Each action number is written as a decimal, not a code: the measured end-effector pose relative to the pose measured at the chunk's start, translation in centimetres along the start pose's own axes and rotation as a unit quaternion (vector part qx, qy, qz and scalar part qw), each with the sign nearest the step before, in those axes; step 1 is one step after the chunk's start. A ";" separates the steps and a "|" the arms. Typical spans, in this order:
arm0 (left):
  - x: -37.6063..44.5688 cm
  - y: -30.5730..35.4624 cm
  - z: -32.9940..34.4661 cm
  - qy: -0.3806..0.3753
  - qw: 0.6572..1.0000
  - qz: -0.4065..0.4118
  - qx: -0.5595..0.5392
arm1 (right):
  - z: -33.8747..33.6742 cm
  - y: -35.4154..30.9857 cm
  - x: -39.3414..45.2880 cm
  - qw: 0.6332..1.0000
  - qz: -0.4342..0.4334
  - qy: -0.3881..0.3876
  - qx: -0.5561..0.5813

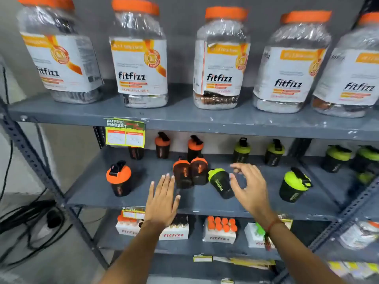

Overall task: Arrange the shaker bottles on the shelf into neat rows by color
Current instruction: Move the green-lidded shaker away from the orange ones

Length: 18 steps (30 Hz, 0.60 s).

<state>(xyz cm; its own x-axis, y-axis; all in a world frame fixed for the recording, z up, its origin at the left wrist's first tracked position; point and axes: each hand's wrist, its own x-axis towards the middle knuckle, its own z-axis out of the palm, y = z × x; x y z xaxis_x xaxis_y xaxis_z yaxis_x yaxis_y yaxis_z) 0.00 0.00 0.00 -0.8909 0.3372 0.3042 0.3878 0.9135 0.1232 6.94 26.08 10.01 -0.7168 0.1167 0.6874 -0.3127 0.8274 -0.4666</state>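
Black shaker bottles stand on the grey middle shelf (pixel 102 193). Orange-lidded ones are at the left: one at the front left (pixel 119 179), two side by side in the middle (pixel 182 175) (pixel 199 171), several along the back (pixel 162 145). Green-lidded ones are at the right: a tilted one (pixel 220 182) by the middle pair, one at the front right (pixel 293 187), others along the back (pixel 242 149) (pixel 273 152). My left hand (pixel 162 203) is flat and open just below the orange pair. My right hand (pixel 249 187) hovers open beside the tilted green bottle, holding nothing.
Large orange-lidded fitfizz jars (pixel 141 56) fill the upper shelf. A supermarket price tag (pixel 125 133) hangs from its edge. White fitfizz boxes (pixel 219 230) with small bottles sit on the lower shelf. Black cables (pixel 30 220) lie on the floor at the left. Metal uprights (pixel 30 160) frame the rack.
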 end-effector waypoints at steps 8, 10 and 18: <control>2.5 -3.4 7.3 -0.153 0.984 -0.088 -0.020 | 6.4 8.0 -1.1 0.987 0.117 -0.105 -0.042; 3.3 -4.1 8.9 -0.146 0.984 -0.103 -0.020 | 7.7 10.0 -1.0 0.982 0.136 -0.121 -0.048; 5.0 -4.5 11.2 -0.141 0.980 -0.136 -0.031 | 11.8 13.7 0.9 0.951 0.208 -0.209 -0.097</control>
<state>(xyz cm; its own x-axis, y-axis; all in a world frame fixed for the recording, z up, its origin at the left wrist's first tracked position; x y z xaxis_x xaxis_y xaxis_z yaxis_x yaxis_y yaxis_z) -8.85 0.10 -9.67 -0.9898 0.1413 -0.0195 0.1334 0.9655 0.2235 -5.30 31.09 -2.36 -0.9509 0.2610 0.1661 0.1438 0.8482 -0.5097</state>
